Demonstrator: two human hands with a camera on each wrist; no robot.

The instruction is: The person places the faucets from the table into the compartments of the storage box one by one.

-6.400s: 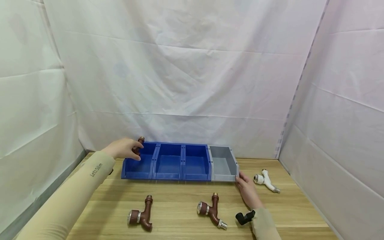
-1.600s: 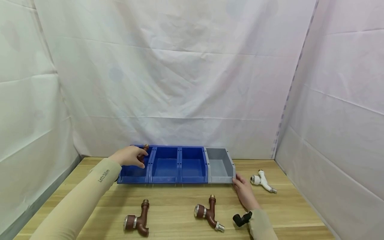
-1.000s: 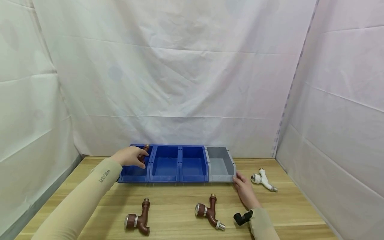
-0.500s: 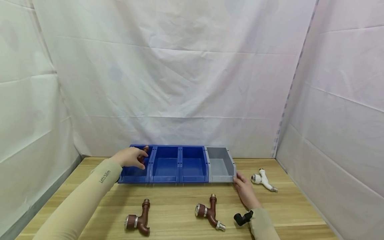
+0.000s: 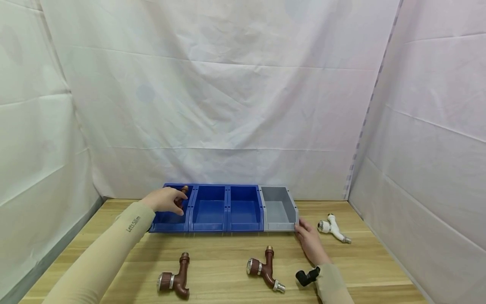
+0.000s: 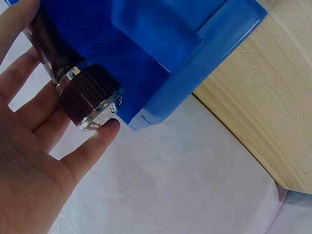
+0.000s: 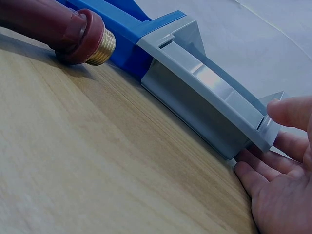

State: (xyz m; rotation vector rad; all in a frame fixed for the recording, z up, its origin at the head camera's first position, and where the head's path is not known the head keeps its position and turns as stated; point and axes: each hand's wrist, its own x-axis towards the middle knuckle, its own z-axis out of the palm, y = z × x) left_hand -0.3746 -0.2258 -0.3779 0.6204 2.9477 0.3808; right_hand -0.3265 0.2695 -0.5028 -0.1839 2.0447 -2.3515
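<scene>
My left hand (image 5: 163,199) holds a dark brown faucet (image 6: 87,92) at the leftmost blue bin (image 5: 171,227), its threaded end up in the head view. In the left wrist view, fingers curl around the faucet's body and the thumb touches the silver cap of its ribbed knob. Part of the faucet is hidden by the hand. At the other end of the row, my right hand (image 5: 312,242) grips the front right corner of the grey bin (image 7: 195,109), thumb on the rim and fingers below it.
Two more blue bins, a left one (image 5: 209,226) and a right one (image 5: 245,226), stand between. Two brown faucets, one at left (image 5: 182,276) and one at centre (image 5: 268,268), lie on the wooden table (image 5: 220,261). A white faucet (image 5: 334,229) lies right of the right hand.
Since the earliest frame, the left hand has brought the faucet lower into the leftmost bin, and the view has shifted slightly. Over the last second the faucet's top end dips a little; the right hand stays put.
</scene>
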